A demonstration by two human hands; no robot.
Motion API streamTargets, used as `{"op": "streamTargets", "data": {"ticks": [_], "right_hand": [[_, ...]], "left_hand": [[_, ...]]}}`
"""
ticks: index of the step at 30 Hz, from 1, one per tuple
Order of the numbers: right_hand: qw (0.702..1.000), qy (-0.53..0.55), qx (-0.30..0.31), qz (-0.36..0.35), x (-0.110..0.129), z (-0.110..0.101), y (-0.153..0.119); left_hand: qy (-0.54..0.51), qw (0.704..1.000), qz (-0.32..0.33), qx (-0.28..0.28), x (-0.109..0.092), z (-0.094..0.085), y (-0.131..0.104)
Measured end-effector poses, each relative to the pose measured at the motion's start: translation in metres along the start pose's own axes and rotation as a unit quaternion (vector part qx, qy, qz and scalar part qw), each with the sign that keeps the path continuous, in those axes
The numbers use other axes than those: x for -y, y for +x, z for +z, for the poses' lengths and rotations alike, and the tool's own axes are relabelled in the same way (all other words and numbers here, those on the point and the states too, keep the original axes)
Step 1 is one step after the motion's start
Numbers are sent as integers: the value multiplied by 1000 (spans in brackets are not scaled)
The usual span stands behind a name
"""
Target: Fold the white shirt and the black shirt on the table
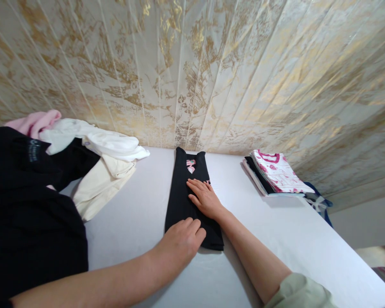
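Note:
A black shirt (pixel 179 192) with a pink print lies folded lengthwise into a narrow strip in the middle of the white table. My right hand (pixel 207 200) rests on it palm down, fingers stretched out flat across its middle. Closer to me, my left hand (pixel 185 237) is closed at the shirt's lower end, its fingers curled against the black cloth. The fingertips of that hand are hidden under the knuckles. Part of the print shows near the top and a little more at the right edge.
On the left is a loose heap of clothes: black garments (pixel 28 214), a cream one (pixel 105 184), white ones (pixel 112 144) and a pink one (pixel 38 122). A stack of folded clothes (pixel 277 171) stands at the right. Behind the table (pixel 276 239) hangs a gold-patterned curtain (pixel 192 72).

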State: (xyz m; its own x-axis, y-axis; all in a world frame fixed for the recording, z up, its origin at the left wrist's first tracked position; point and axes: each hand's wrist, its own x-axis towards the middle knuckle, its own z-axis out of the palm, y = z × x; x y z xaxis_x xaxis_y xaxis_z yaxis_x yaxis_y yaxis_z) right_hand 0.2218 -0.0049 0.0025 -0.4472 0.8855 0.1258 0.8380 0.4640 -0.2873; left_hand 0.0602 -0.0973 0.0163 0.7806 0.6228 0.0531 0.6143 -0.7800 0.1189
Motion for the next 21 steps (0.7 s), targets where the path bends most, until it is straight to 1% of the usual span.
{"op": "streamTargets", "data": {"ticks": [2, 4, 6, 7, 9, 10, 12, 13, 14, 15, 16, 18, 19, 20, 21], "right_hand": [[1000, 26, -1, -4, 0, -4, -1], [998, 68, -1, -14, 2, -10, -3], [991, 134, 14, -27, 5, -21, -7], [984, 176, 30, -28, 7, -29, -9], [957, 276, 84, -12, 13, -48, -15], [937, 329, 120, 2, 16, -58, -19], [884, 422, 201, 26, 19, -74, -27], [858, 455, 235, 37, 19, -80, -30], [837, 480, 255, 53, 18, -83, -33], [823, 499, 261, 75, 15, -83, -36], [813, 514, 255, 102, 12, -81, -37], [800, 537, 218, 155, 4, -72, -38], [794, 547, 200, 172, 1, -66, -37], [792, 554, 186, 180, -1, -61, -36], [792, 556, 177, 182, -2, -56, -35]], "left_hand": [[-44, 999, -15, 12, 1, -8, -1], [-112, 993, -35, 30, 1, -20, -3], [-205, 976, -53, 50, 0, -36, -7], [-257, 963, -59, 60, -1, -45, -9], [-363, 924, -71, 94, 2, -61, -11], [-412, 900, -80, 121, 6, -68, -12], [-483, 855, -97, 163, 20, -78, -9], [-507, 839, -105, 168, 29, -80, -6], [-523, 830, -116, 154, 39, -80, -3], [-544, 818, -130, 139, 50, -78, 1], [-571, 797, -153, 123, 60, -75, 5], [-618, 751, -208, 109, 78, -64, 12], [-631, 734, -229, 101, 84, -59, 14], [-639, 724, -243, 94, 88, -53, 15], [-641, 721, -249, 86, 91, -49, 16]]}}
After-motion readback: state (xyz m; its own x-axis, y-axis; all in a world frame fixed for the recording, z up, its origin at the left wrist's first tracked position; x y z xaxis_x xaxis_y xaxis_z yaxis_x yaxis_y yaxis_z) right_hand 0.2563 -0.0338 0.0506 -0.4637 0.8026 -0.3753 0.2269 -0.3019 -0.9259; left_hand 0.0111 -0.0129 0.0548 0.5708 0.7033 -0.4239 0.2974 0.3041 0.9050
